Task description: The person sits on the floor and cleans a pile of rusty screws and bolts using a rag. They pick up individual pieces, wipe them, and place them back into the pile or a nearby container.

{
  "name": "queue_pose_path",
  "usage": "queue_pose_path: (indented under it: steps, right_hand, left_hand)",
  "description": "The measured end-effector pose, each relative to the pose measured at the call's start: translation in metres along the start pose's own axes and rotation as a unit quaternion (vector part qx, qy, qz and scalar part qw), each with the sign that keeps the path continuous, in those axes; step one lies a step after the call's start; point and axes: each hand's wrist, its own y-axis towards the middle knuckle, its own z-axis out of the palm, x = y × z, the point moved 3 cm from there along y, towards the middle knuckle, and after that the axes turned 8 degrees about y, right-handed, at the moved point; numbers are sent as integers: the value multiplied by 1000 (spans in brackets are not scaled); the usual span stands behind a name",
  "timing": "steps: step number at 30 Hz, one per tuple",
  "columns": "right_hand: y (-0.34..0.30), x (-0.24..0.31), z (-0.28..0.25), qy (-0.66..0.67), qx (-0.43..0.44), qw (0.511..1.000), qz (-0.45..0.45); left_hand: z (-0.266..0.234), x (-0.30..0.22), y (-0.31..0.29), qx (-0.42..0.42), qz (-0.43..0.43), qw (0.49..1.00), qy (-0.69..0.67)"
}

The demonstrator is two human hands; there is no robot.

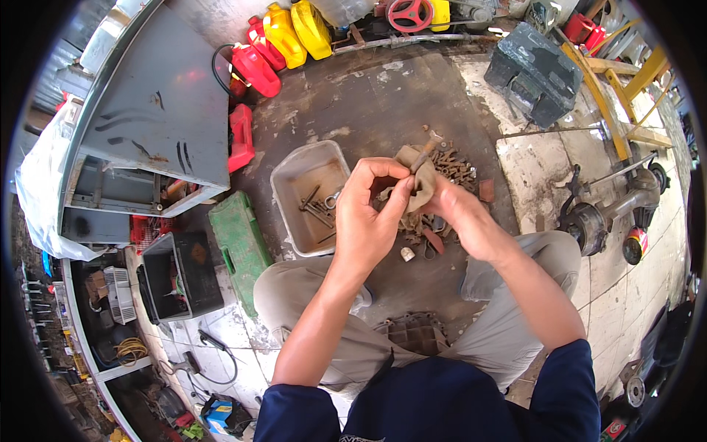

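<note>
In front of me, my left hand [373, 202] is closed, thumb and fingertips pinching a rusty bolt [423, 156] that slants up and to the right. My right hand [462, 214] is closed on a dirty brown cloth [423, 193], which is bunched around part of the bolt. The hands and cloth hide the bolt's lower end. Below and beyond my right hand lies a pile of rusty bolts and small metal parts [458, 168]. To the left of my hands stands a grey plastic tub [313, 158] with several long bolts [317, 208] and a ring-ended piece inside.
A green case [239, 236] and black crate [181, 274] lie left, beside a grey metal cabinet [151, 99]. Red [254, 71] and yellow jerry cans [283, 35] stand at the back. Far right are a black toolbox [534, 77] and a metal axle-like assembly [624, 202].
</note>
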Motion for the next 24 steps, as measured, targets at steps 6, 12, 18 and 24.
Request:
queue_pose_path:
  steps: [6, 12, 18, 24]
  right_hand:
    - [4, 5, -8, -99, -10, 993, -64]
    - [3, 5, -1, 23, -123, 989, -81]
    - [4, 8, -5, 26, -111, 987, -117]
    - [3, 11, -6, 77, -117, 984, -111]
  left_hand:
    - [2, -4, -3, 7, 95, 989, 109]
    - [4, -4, -4, 45, 76, 992, 89]
    - [8, -8, -5, 51, 83, 992, 77]
    - [9, -10, -5, 39, 45, 998, 28]
